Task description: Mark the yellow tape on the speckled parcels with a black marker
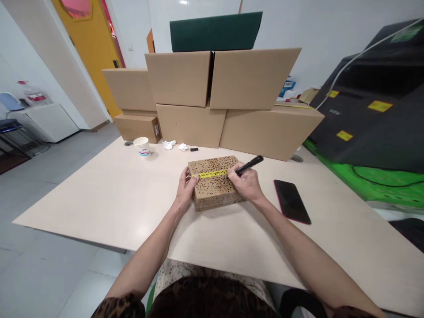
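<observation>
A small cardboard box [215, 192] lies on the table in front of me, its top and front covered in black marks. Across its top runs a strip of yellow tape [212, 173], also marked in black. My left hand [186, 185] grips the left end of the box, thumb on top near the tape's end. In my right hand [244, 181] is a black marker pen [251, 165], held in a writing grip over the right part of the box top. The pen's tip is hidden by my fingers, so contact with the box cannot be made out.
Large cardboard boxes [255, 79] are stacked along the table's back, a dark green box [215, 33] on top. A paper cup [142, 147], crumpled tissues [168, 145] and a small black cap [194, 149] lie before them. A phone [292, 201] rests right of my right hand.
</observation>
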Motion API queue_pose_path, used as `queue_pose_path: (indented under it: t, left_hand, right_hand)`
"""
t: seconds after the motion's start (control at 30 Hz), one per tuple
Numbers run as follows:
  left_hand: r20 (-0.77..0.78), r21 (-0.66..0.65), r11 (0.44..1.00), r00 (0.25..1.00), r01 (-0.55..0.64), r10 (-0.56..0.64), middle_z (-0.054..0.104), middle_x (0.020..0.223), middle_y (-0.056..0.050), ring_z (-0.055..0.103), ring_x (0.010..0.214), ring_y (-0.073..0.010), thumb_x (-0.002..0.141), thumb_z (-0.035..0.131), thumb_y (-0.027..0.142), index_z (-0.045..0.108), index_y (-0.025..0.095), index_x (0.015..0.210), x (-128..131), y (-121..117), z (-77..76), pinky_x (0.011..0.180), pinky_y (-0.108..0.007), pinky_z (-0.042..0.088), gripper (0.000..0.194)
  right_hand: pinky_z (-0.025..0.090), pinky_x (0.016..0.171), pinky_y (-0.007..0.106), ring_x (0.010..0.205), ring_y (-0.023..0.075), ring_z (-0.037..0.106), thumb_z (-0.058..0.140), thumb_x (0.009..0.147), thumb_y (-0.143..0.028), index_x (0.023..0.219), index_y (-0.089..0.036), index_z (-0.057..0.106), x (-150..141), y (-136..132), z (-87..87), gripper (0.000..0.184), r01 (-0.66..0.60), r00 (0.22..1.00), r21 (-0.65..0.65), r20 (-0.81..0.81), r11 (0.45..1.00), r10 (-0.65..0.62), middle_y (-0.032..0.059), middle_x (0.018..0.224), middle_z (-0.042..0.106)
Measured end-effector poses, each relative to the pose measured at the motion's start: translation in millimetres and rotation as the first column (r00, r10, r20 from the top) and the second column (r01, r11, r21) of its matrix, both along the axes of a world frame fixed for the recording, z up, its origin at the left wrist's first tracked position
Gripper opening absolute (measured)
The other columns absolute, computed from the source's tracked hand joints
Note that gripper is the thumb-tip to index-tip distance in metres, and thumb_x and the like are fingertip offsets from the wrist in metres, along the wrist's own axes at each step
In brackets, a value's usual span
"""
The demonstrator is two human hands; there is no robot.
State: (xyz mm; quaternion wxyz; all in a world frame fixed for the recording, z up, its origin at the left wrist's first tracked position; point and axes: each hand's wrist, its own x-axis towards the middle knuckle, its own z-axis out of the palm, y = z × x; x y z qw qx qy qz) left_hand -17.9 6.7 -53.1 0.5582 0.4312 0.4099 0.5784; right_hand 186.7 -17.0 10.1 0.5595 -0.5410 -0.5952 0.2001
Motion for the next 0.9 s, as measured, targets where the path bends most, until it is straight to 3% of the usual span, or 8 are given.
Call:
queue_pose_path:
  t: [0.17,0.27,0.43,0.63,0.8,0.9]
  left_hand:
    - [-0.022,-0.012,1.000,1.000,-0.009,0.009,0.052,0.150,-0.014,0.054,0.133,-0.0318,0.079,0.077,0.050,0.047,0.022,0.148,1,0,0.8,0.113,-0.046,0.043,0.081]
    - [-0.015,-0.003,1.000,1.000,-0.002,0.002,0.053,0.149,-0.013,0.055,0.132,-0.0319,0.078,0.077,0.050,0.049,0.024,0.147,1,1,-0.2,0.112,-0.046,0.044,0.078]
    - [-0.039,0.002,1.000,0.999,0.004,-0.004,0.050,0.152,-0.012,0.052,0.135,-0.0320,0.080,0.075,0.051,0.047,0.025,0.148,0,2,-2.6,0.113,-0.047,0.043,0.078]
    - [-0.042,-0.001,1.000,0.999,0.005,-0.005,0.050,0.151,-0.013,0.051,0.137,-0.0315,0.081,0.075,0.050,0.045,0.024,0.149,0,2,-1.7,0.115,-0.046,0.041,0.079]
    - [-0.050,0.001,1.000,0.999,-0.006,0.006,0.050,0.152,-0.013,0.052,0.136,-0.0308,0.080,0.075,0.050,0.046,0.022,0.148,0,3,-1.0,0.114,-0.045,0.041,0.079]
    - [-0.061,-0.010,1.000,0.998,-0.012,0.012,0.049,0.153,-0.014,0.052,0.135,-0.0304,0.079,0.075,0.051,0.045,0.021,0.149,0,3,-0.2,0.114,-0.043,0.042,0.081]
  right_hand:
    - [0.034,0.052,0.026,0.051,0.0117,0.041,0.060,0.077,-0.043,0.058,-0.023,0.049,3,4,-2.9,0.029,-0.029,1.000,0.025,-0.009,0.999,0.029,-0.0041,0.052,0.045]
    - [0.034,0.051,0.026,0.050,0.0112,0.040,0.060,0.078,-0.044,0.059,-0.024,0.049,6,3,-6.2,0.030,0.035,0.997,0.068,-0.068,0.997,-0.030,-0.0045,0.053,0.045]
    - [0.034,0.052,0.026,0.049,0.0115,0.042,0.062,0.077,-0.042,0.059,-0.023,0.051,12,-1,-9.2,0.029,0.043,0.998,0.021,0.045,0.999,-0.044,-0.0040,0.051,0.048]
    - [0.034,0.051,0.026,0.050,0.0115,0.041,0.060,0.078,-0.044,0.059,-0.023,0.051,19,4,-6.7,0.030,0.003,0.999,0.066,-0.052,0.998,0.001,-0.0042,0.052,0.046]
    - [0.032,0.051,0.026,0.049,0.0110,0.041,0.062,0.076,-0.043,0.058,-0.022,0.052,21,3,-4.0,0.029,-0.001,1.000,0.022,0.028,1.000,0.001,-0.0043,0.051,0.046]
    - [0.033,0.051,0.026,0.050,0.0111,0.040,0.062,0.075,-0.045,0.057,-0.023,0.051,22,5,-2.5,0.031,0.018,0.998,0.045,-0.061,0.999,-0.015,-0.0043,0.052,0.045]
